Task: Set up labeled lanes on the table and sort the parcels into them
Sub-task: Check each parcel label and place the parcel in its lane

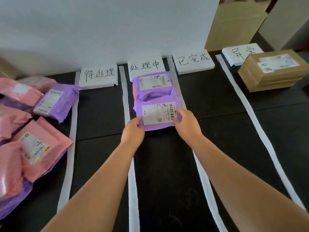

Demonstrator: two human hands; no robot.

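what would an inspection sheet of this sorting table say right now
surface: black table, split into lanes by white strips
job's things: four handwritten foam labels at the lane heads; front purple parcel and rear purple parcel in the second lane; brown box in the fourth lane; pile of pink and purple parcels left of the lanes
clutter: nothing seen
grippers: left hand grips the front purple parcel's near left corner; right hand grips its right edge
cables: nothing seen
surroundings: white wall behind the labels; cardboard at the far right

Foam signs (98, 76): 待处理, 处理中, 已完成, 异常
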